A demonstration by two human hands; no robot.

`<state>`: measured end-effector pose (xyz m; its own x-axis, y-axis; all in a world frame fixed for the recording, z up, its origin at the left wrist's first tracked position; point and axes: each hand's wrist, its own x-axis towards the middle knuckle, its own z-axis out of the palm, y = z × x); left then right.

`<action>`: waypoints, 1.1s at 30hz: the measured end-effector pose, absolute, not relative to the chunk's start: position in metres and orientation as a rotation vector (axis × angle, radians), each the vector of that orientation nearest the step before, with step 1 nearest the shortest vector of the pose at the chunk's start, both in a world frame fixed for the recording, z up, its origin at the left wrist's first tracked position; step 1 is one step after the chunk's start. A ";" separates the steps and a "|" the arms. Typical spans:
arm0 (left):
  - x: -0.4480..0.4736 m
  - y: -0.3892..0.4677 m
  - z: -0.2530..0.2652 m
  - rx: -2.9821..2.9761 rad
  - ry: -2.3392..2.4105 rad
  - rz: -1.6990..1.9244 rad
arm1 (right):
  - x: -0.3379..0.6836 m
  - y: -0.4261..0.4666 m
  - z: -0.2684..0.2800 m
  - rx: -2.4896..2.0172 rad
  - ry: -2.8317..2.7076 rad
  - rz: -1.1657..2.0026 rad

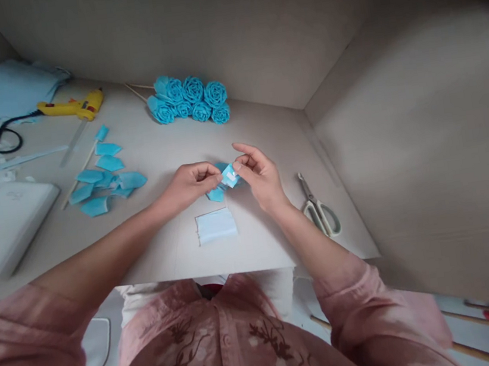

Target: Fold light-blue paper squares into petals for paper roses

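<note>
Between my left hand [194,180] and my right hand [261,175] is a small blue fabric piece [230,176] with a white patch on it. The thumb and fingertips of each hand pinch one side of it, above the table. More blue cut pieces [215,195] lie under and just behind it, partly hidden by my hands. Nearer to me a pale blue folded fabric rectangle [216,225] lies flat on the table. Scissors [317,209] with pale handles rest to the right of my right forearm.
Blue fabric roses [192,97] on thin sticks lie at the back. Cut blue petals [109,180] lie left beside a stick [79,177]. A yellow glue gun [76,106], a white box-shaped device [11,228] and pale blue fabric [7,88] occupy the left. Partition walls stand behind and right.
</note>
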<state>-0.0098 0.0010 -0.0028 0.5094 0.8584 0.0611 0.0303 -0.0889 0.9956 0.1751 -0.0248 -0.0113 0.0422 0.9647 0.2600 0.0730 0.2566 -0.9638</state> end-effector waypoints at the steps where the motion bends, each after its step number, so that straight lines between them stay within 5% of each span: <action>1: -0.010 0.002 -0.003 1.495 0.810 0.840 | 0.175 -0.025 -0.012 -1.093 -1.326 0.938; 33: -0.014 0.006 0.002 1.407 0.928 0.955 | 0.175 -0.023 -0.012 -1.090 -1.271 1.075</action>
